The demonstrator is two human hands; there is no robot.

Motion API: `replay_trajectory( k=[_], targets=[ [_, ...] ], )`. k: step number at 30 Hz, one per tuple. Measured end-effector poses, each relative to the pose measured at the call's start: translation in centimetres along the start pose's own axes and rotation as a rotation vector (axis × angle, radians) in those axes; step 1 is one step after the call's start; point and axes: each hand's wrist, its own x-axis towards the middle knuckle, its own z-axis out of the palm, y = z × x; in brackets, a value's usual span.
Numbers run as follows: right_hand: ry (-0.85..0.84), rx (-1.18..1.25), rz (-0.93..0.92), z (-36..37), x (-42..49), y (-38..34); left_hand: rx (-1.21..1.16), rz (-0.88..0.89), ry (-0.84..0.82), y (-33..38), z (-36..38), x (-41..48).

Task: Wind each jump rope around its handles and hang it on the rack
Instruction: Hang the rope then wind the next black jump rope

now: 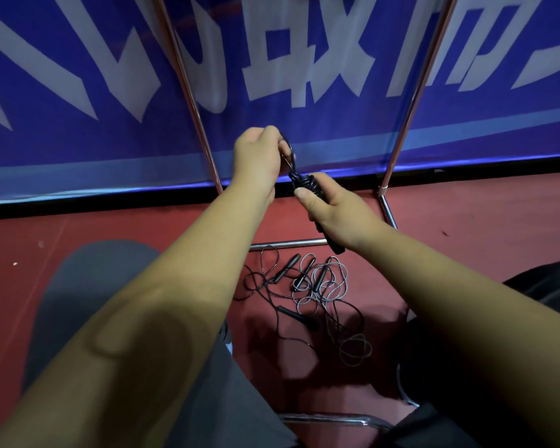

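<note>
Our right hand (pixel 333 208) clamps the handles (pixel 334 244) so the wraps (pixel 301 184) hold; left hand (pixel 259 153) pinches the rope loop (pixel 294 155) taut.

Clear gap between rack uprights (pixel 192 101); banner (pixel 320 134) blocks behind. Loose jump ropes (pixel 307 286) clutter the floor (pixel 136 227) below.

Rack (pixel 188 92) shiny metal; banner (pixel 78 92) cloth; floor (pixel 466 227) matt.
</note>
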Motion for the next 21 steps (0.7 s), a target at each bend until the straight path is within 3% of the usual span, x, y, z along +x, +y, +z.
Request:
replay_trajectory(
  k=[8,11,21],
  targets=[
    [-0.020,0.099,0.066,-1.1,-0.3,-0.1,0.281,0.042,-0.263,2.3,-0.3,-0.5],
    [-0.003,0.140,0.066,-2.2,-0.6,-1.7,0.322,0.060,-0.276,3.4,-0.7,-1.5],
    [0.198,-0.131,-0.093,-7.1,1.4,-10.5,0.291,0.113,-0.281,12.1,-0.4,-2.7]
  ],
)
